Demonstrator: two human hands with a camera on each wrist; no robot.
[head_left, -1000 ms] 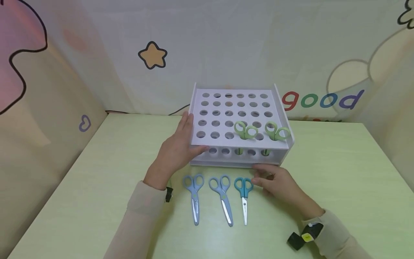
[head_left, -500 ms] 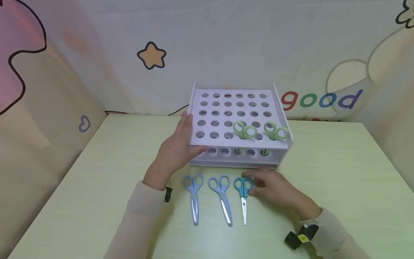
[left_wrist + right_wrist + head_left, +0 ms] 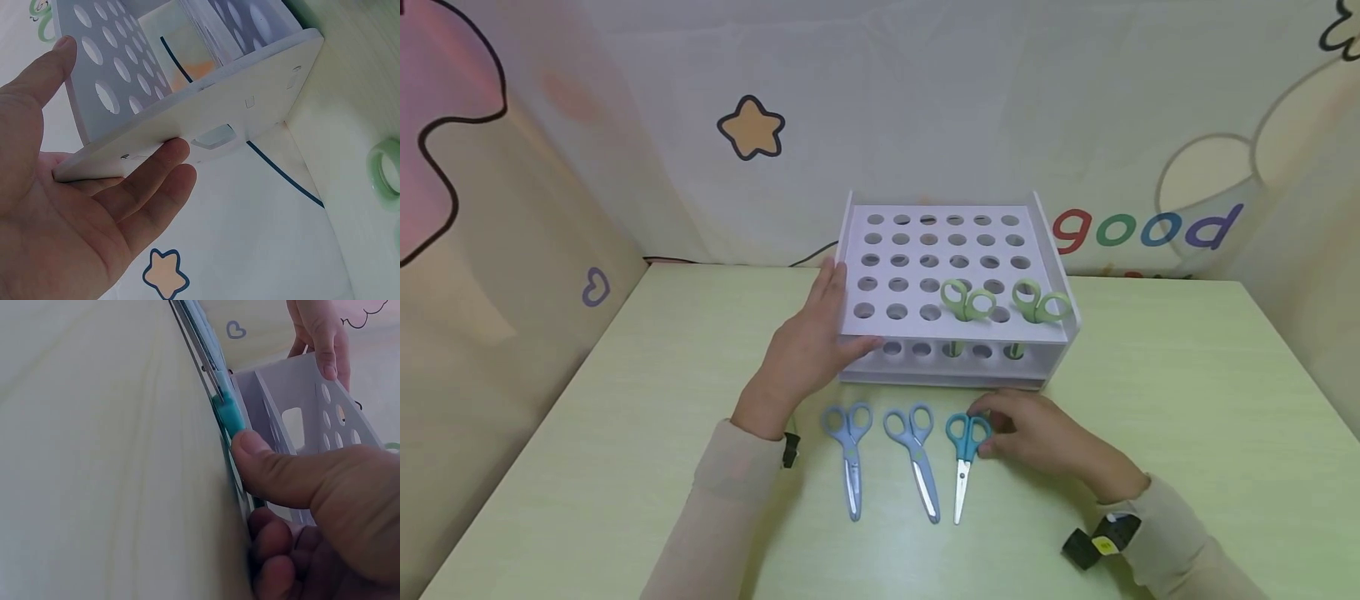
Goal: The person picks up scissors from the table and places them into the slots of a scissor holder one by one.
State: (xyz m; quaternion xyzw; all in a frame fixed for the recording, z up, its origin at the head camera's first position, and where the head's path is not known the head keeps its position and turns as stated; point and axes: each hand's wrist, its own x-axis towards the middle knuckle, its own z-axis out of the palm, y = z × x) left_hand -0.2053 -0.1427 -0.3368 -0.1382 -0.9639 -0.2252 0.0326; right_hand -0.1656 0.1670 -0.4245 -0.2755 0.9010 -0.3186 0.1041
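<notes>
1. Far left, a purple heart (image 3: 597,287) and then an orange star (image 3: 752,127) are printed on the backdrop (image 3: 925,100) that rises behind the pale green table (image 3: 647,417).
2. The left hand (image 3: 805,354) grips the near left corner of the white rack (image 3: 913,298): its thumb lies on the front edge of the top shelf, and its fingers rest against the outside of the side wall, spread a little apart.
3. In front of the rack, the first pair of blue scissors (image 3: 852,457) lies flat on the table, handles toward the rack.
4. The second pair of blue scissors (image 3: 917,454) lies just beside it, blades slanting to the right.
5. Next come the teal scissors (image 3: 964,447), near the rack's front, with their blades pointing toward the person.
6. Above them, one pair of green scissors (image 3: 966,312) stands in the fourth hole of the rack's front row, handles up.
7. Another green pair (image 3: 1036,313) stands in the last hole of that row.
8. The right hand (image 3: 1037,429) pinches the teal scissors by the right side of their handles, thumb and fingers close together.
9. Farther right, the backdrop bears the word "good" (image 3: 1143,231).
</notes>
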